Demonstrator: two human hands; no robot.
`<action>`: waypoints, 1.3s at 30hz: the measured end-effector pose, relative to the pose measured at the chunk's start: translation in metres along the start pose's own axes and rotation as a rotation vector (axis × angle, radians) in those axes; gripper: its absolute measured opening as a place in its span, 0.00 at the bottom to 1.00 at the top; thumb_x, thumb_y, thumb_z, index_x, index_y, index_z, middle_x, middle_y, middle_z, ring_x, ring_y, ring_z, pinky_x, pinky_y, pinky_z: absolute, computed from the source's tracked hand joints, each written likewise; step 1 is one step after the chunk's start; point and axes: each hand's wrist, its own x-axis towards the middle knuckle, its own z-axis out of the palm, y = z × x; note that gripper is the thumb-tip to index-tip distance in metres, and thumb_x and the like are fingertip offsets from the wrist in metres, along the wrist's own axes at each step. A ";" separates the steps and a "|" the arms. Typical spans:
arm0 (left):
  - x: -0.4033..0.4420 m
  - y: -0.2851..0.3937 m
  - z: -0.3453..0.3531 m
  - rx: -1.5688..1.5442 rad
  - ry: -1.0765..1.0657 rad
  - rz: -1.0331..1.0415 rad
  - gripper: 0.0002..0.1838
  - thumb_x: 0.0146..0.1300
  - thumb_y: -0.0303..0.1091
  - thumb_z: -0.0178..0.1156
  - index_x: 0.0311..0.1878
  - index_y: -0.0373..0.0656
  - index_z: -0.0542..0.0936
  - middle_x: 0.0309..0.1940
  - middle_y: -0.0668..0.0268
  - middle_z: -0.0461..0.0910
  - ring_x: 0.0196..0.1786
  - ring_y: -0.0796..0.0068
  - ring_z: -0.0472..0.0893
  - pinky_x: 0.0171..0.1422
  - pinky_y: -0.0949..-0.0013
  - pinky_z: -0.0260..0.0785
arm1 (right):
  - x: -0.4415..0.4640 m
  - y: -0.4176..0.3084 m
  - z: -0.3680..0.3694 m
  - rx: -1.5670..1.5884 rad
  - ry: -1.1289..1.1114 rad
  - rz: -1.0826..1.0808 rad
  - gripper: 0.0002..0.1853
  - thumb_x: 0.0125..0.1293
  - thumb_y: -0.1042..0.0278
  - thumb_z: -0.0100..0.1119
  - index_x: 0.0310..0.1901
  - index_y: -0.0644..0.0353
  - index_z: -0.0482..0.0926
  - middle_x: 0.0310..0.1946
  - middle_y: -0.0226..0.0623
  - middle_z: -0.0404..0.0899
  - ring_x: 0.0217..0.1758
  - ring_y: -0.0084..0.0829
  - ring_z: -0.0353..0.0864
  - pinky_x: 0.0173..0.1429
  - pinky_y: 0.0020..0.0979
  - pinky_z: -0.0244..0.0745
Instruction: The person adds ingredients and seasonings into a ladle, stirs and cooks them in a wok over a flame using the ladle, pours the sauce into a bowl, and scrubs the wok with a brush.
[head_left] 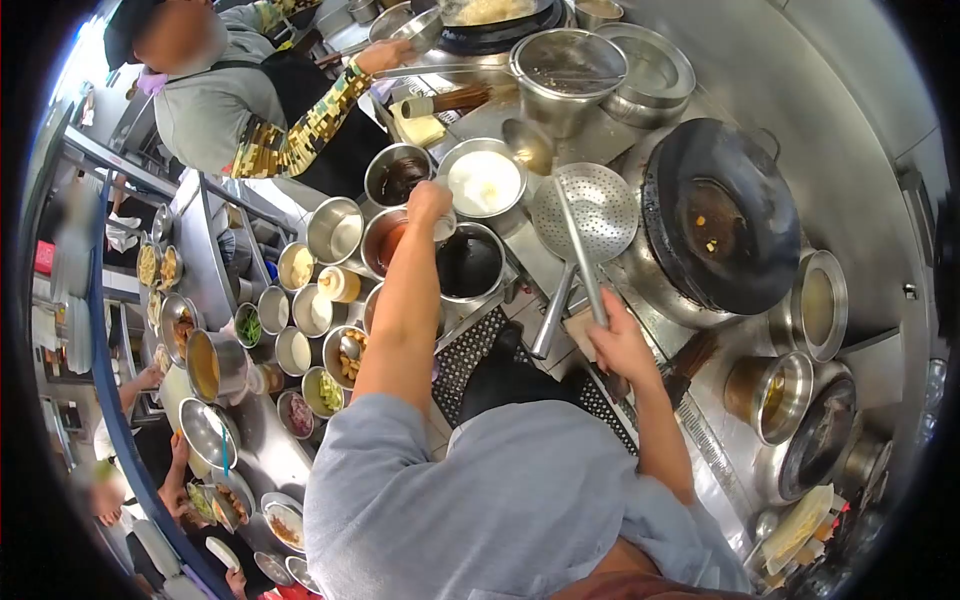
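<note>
My left hand [430, 203] reaches over the sauce pots, its fingers closed round a small clear container [445, 226]. Beneath it is a pot of red sauce [388, 243], beside a pot of dark liquid [471, 262] and a pot of white contents [485, 182]. In my right hand [622, 345] is the handle of a metal ladle [527, 146], whose bowl hangs by the white pot. A perforated strainer [585, 212] lies under the ladle's handle. To the right sits a black wok [722, 215] with small yellow bits in it.
A co-worker in a grey shirt [205, 120] stands at the upper left, an arm toward another wok [490, 25]. Ingredient bowls [335, 230] line the left counter. A strainer pot [568, 75] stands at the top; an oil pot [780, 400] is at the right.
</note>
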 end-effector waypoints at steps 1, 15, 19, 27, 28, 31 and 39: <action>0.003 0.000 0.001 -0.034 0.008 -0.032 0.19 0.54 0.35 0.56 0.45 0.35 0.84 0.50 0.46 0.81 0.57 0.52 0.80 0.61 0.58 0.71 | 0.011 0.004 0.005 -0.003 -0.005 0.004 0.33 0.61 0.74 0.52 0.71 0.57 0.60 0.15 0.28 0.69 0.12 0.21 0.69 0.17 0.26 0.64; 0.008 -0.011 0.023 -0.234 -0.020 -0.102 0.23 0.50 0.39 0.60 0.45 0.31 0.83 0.50 0.45 0.81 0.57 0.52 0.80 0.60 0.60 0.71 | 0.042 0.003 0.034 -0.237 -0.009 0.059 0.31 0.59 0.77 0.48 0.67 0.56 0.65 0.16 0.27 0.67 0.12 0.20 0.65 0.16 0.26 0.62; 0.026 -0.027 0.039 -0.273 0.007 -0.101 0.24 0.50 0.39 0.60 0.46 0.29 0.82 0.49 0.44 0.81 0.55 0.52 0.80 0.59 0.61 0.71 | 0.029 -0.033 0.026 0.227 -0.170 0.225 0.20 0.59 0.76 0.52 0.55 0.58 0.72 0.17 0.25 0.65 0.11 0.18 0.64 0.14 0.24 0.61; 0.011 -0.013 0.028 -0.305 -0.015 -0.105 0.22 0.52 0.38 0.57 0.46 0.32 0.83 0.51 0.44 0.80 0.57 0.51 0.79 0.61 0.59 0.69 | 0.040 -0.016 0.035 -0.052 -0.094 0.058 0.28 0.58 0.81 0.46 0.64 0.60 0.67 0.16 0.27 0.65 0.10 0.20 0.63 0.13 0.25 0.60; 0.014 -0.014 0.031 -0.351 -0.009 -0.127 0.22 0.52 0.38 0.57 0.47 0.33 0.83 0.51 0.45 0.80 0.57 0.51 0.79 0.61 0.59 0.70 | 0.041 -0.016 0.036 -0.052 -0.103 0.061 0.28 0.58 0.81 0.46 0.63 0.60 0.67 0.16 0.26 0.65 0.10 0.20 0.63 0.13 0.25 0.60; 0.008 -0.011 0.033 -0.388 0.008 -0.128 0.22 0.53 0.38 0.58 0.46 0.32 0.83 0.50 0.45 0.80 0.56 0.51 0.80 0.61 0.58 0.70 | 0.036 -0.019 0.033 0.006 -0.132 0.079 0.27 0.59 0.81 0.46 0.63 0.60 0.67 0.16 0.26 0.64 0.10 0.19 0.63 0.13 0.25 0.60; 0.003 -0.018 0.036 -0.341 0.014 -0.138 0.22 0.55 0.39 0.56 0.46 0.32 0.82 0.50 0.44 0.80 0.57 0.50 0.79 0.62 0.57 0.69 | 0.013 -0.039 0.011 0.503 -0.282 0.260 0.26 0.63 0.77 0.50 0.65 0.61 0.67 0.19 0.25 0.65 0.11 0.14 0.61 0.13 0.21 0.59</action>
